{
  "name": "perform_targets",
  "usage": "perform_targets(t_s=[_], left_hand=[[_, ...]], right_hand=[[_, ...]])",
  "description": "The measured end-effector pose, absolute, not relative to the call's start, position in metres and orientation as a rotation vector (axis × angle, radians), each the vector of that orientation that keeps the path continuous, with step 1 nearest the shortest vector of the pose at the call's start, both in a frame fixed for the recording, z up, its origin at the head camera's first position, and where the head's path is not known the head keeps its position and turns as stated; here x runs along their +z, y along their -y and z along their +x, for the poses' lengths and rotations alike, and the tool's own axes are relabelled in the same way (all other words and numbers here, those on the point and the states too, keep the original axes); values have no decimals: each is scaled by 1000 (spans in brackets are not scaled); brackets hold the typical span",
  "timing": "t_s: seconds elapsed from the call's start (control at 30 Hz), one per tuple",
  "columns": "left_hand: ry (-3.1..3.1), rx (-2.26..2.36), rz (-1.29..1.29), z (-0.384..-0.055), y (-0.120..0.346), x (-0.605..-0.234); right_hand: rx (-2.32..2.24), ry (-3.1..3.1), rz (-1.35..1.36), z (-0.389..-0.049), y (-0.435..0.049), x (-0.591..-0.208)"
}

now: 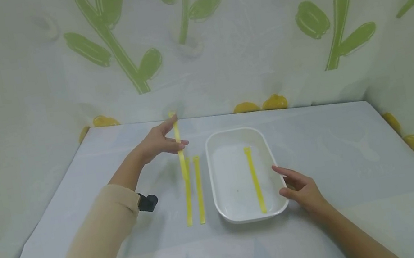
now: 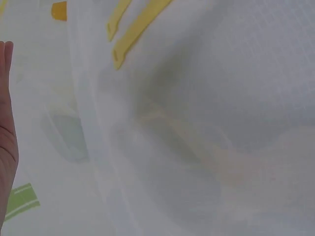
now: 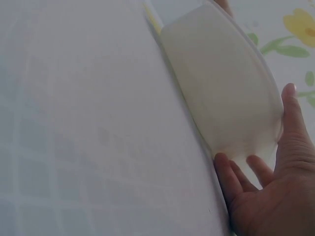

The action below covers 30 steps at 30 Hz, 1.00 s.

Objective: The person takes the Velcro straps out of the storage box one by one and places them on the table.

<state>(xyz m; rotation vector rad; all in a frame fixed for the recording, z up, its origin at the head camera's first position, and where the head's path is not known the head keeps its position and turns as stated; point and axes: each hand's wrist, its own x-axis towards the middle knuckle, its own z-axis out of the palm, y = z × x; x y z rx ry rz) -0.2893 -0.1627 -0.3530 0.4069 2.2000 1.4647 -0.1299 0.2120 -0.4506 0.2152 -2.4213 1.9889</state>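
Note:
A yellow strip [image 1: 182,163] hangs from my left hand [image 1: 160,141], upright along the fingers above the table. Below it, more yellow strips [image 1: 199,194] lie side by side on the table; a small hole shows in the ends of the yellow strips [image 2: 140,32] in the left wrist view. Only an edge of the left hand [image 2: 6,142] appears there. To their right stands a white rectangular tray [image 1: 228,180] with one yellow strip [image 1: 255,180] lying inside. My right hand [image 1: 303,190] holds the tray's right side, its fingers against the wall [image 3: 221,83] and thumb at the rim.
A pale patterned cloth covers the table [image 1: 340,161]. Behind it rises a backdrop [image 1: 243,50] printed with green leaves and yellow shapes. A dark band [image 1: 147,202] sits on the left wrist, beside the beige sleeve [image 1: 90,244].

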Motion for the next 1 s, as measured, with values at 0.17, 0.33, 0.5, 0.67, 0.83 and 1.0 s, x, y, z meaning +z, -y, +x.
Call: perform_targets(t_s=[0.17,0.33,0.5,0.67,0.83,1.0], left_hand=[[-2188,1406,421,-282,171,-358],[-2179,1365,428,-271,183,-367],[-2184,1328,411,-259,195,-377],[-2199,1268,408,-249,199,-387],[-2225,1195,391,-242,199,-399],[-2320,1101,367,-235,196,-411]], right_hand=[[2007,2401,234,-130,-212,-450],[2060,2365,254,-130,-212,-449],[2053,2387,235,-130,-211,-449],[2020,2409,222,-130,-211,-449],[2027,2387,260,-130,-213,-449],[2027,2382,255,-129,-213,-449]])
